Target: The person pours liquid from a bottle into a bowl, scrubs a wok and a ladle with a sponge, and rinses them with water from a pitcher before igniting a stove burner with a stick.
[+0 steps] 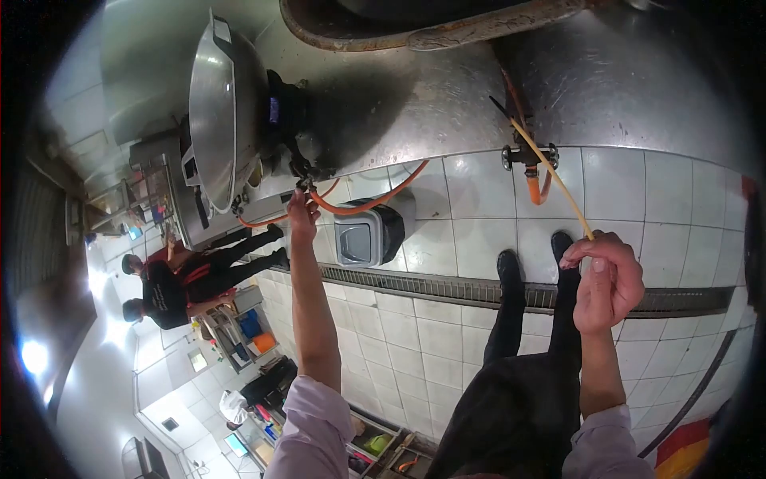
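My left hand [302,217] reaches out to a gas valve [303,182] at the front edge of the steel counter, its fingers closed on the knob. An orange hose [375,206] runs from beside that valve. In my right hand [605,281] a thin wooden stick [558,180] is pinched between thumb and fingers. Its far end is black and looks charred, and it passes in front of a second valve [531,156] with a short orange hose. Above my left hand a large metal wok [219,112] sits tilted in view over a dark burner [283,108].
A dark, rusty-rimmed pan [495,25] rests on the steel counter [415,96]. Below stands a grey bin [359,242] on white floor tiles, near a drain grate [399,281]. Two people in dark clothes [163,291] stand at the left. Shelves with containers [239,331] are behind them.
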Action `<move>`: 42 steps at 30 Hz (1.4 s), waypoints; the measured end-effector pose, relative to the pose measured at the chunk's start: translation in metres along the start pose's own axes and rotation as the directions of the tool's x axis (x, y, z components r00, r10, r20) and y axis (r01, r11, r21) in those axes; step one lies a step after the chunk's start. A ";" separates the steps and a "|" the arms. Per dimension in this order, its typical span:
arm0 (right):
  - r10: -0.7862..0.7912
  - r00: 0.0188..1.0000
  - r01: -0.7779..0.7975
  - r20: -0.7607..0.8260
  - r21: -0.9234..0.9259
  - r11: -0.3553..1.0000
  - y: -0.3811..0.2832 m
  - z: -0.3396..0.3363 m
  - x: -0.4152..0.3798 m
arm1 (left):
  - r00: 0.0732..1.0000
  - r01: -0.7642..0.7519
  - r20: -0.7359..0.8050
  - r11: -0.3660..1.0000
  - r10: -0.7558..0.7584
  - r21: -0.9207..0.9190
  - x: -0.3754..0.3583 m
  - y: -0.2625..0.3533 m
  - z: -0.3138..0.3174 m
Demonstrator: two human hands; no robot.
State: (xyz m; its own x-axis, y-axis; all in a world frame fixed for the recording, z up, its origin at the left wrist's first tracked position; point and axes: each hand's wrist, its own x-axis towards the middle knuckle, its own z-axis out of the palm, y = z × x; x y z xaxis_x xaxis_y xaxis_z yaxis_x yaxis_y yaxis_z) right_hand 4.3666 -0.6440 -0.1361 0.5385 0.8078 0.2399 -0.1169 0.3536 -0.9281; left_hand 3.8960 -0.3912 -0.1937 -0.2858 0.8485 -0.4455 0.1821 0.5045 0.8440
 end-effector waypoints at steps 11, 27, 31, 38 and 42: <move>-0.005 1.000 0.006 -0.012 0.042 0.999 0.000 -0.005 -0.004 | 0.999 0.018 0.041 1.000 -0.017 -0.015 0.009 -0.006 -0.010; -0.030 0.998 0.033 -0.055 0.054 0.998 -0.003 -0.014 -0.010 | 0.998 -0.033 0.052 0.999 0.033 0.005 0.009 -0.008 -0.010; -0.042 0.997 0.046 -0.069 0.055 0.997 -0.003 -0.017 -0.012 | 0.999 -0.023 0.032 1.000 0.023 -0.012 0.014 -0.010 -0.013; -0.076 0.977 0.081 -0.200 0.017 0.997 -0.002 -0.026 -0.013 | 0.992 -0.123 0.044 0.992 0.122 0.023 0.048 -0.044 -0.061; -0.255 0.915 0.170 -0.313 -0.274 0.947 -0.032 -0.057 0.030 | 0.998 -0.057 0.004 0.997 0.057 0.060 0.041 -0.040 -0.043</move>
State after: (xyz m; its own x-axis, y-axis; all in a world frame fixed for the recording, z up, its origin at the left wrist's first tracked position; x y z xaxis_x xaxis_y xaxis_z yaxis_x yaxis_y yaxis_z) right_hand 4.4338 -0.6584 -0.1151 0.7835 0.5013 0.3672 0.2097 0.3431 -0.9156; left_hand 3.8362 -0.3840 -0.2327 -0.2714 0.8764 -0.3977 0.2546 0.4639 0.8485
